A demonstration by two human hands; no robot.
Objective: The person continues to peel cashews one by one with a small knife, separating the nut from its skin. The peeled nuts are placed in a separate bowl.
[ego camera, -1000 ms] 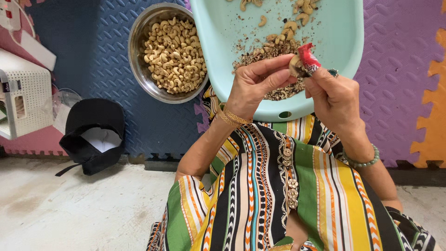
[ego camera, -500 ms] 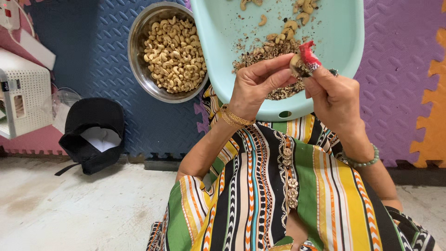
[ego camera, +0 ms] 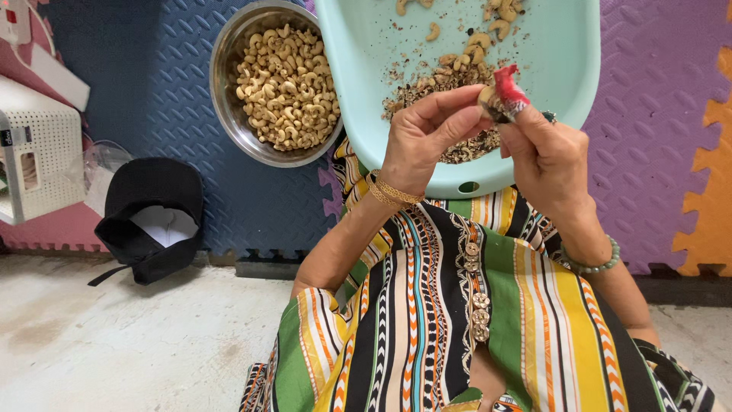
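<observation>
Your left hand (ego camera: 427,141) and right hand (ego camera: 545,156) meet over the near rim of the pale green tub (ego camera: 579,69), both grips narrow on one cashew (ego camera: 488,98) pinched between fingertips (red-wrapped right finger on top), steel bowl (ego camera: 229,114) of kernels well left.

A bowl (ego camera: 229,91) of nuts is set just left of the tray (ego camera: 564,84). A cap (ego camera: 152,217) is placed further left of the tray, nearer the person.

No packages, signs or screens; small dark label (ego camera: 7,137), white perforated box (ego camera: 38,152), far left
</observation>
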